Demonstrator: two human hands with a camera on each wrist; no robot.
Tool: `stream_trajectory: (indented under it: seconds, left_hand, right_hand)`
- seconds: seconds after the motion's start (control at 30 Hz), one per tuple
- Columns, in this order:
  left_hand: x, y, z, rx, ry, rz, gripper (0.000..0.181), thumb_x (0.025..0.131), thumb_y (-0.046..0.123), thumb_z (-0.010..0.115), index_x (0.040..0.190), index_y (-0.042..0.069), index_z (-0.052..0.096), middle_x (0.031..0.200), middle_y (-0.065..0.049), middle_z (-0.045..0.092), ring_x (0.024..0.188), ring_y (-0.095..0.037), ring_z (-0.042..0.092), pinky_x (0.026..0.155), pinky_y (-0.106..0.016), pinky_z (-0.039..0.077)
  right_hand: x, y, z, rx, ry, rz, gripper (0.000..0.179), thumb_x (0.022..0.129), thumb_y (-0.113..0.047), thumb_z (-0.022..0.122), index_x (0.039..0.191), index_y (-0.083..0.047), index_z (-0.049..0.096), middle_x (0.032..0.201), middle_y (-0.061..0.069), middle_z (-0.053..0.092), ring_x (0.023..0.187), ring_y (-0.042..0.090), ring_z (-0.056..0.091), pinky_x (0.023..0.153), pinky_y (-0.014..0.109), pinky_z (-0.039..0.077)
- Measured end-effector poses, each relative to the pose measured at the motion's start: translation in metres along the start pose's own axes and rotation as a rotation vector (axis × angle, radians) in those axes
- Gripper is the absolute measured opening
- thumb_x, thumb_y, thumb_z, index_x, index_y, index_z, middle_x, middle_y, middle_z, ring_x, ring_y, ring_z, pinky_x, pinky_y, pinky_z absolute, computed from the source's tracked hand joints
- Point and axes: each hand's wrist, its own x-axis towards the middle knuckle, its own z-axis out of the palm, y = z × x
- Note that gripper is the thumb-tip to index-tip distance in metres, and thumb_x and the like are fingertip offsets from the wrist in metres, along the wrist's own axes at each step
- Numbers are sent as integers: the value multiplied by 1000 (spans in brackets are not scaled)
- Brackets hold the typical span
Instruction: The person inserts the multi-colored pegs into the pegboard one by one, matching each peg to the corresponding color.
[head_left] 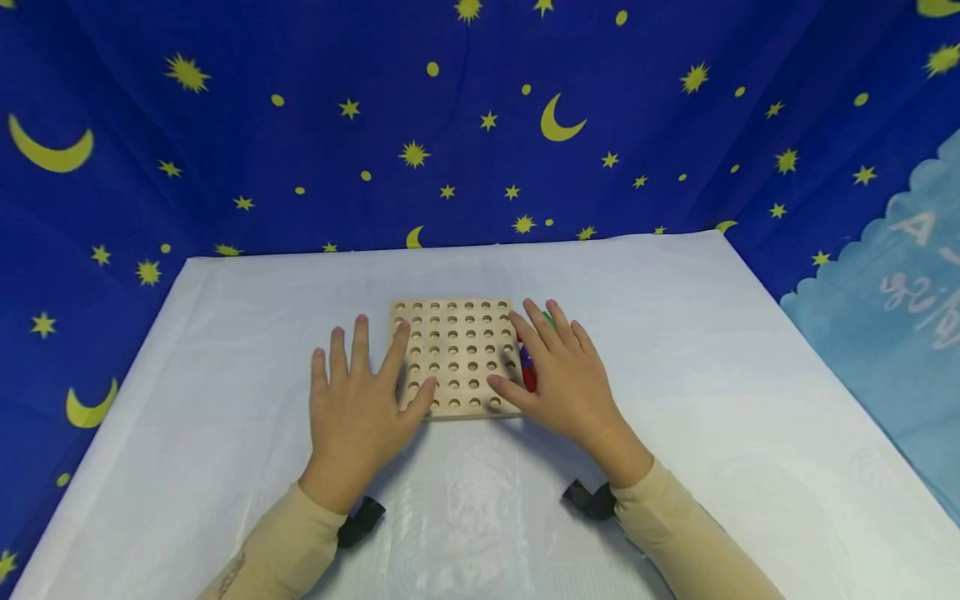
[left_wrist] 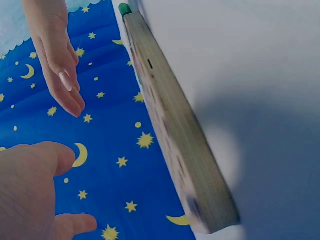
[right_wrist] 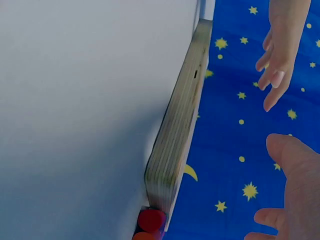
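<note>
in the head view the holed wooden board (head_left: 462, 358) lies at frame centre, left hand (head_left: 360, 417) and right hand (head_left: 566, 379) spread wide at its sides, gripping nothing. the left wrist view shows its thick edge slanting down the middle, probably stiff, light and sturdy. in the right wrist view, a red piece (right_wrist: 151, 220) sits bottom centre by the board; opposite edges seem the best hold.

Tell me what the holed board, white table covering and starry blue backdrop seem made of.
Holed board: pale, matt wood, most likely, judging by grain-like streaks along its edge.
White table covering: perhaps plastic sheeting, given its glossy patches and wrinkles near the front.
Starry blue backdrop: probably printed fabric, matt, hanging in soft folds.
</note>
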Motion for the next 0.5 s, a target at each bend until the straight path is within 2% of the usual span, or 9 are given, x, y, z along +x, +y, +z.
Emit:
stream_trajectory:
  seconds: [0.23, 0.37, 0.5]
  left_hand:
    - [1, -7, 6, -70, -15, 2, 88, 87, 69, 52, 158, 22, 28, 159, -29, 27, 146, -51, 26, 118, -66, 23]
    - [3, -17, 13, -186, -34, 8, 99, 86, 71, 56, 160, 17, 19, 162, -28, 21, 149, -49, 21, 120, -64, 22]
    - [5, -28, 23, -327, -96, -13, 108, 86, 73, 56, 161, 11, 10, 164, -25, 17, 151, -45, 17, 121, -62, 20]
  right_hand:
    - [1, 4, 1, 0, -13, 3, 92, 87, -76, 49, 159, -23, 25, 167, 1, 21, 156, 29, 12, 124, 55, 20]
    - [3, 9, -1, 19, -19, 9, 93, 87, -76, 49, 159, -22, 25, 167, 2, 22, 155, 30, 13, 123, 56, 21]
    - [5, 16, -5, 82, -16, -2, 90, 89, -72, 50, 158, -19, 27, 165, 2, 25, 155, 30, 14, 124, 55, 21]
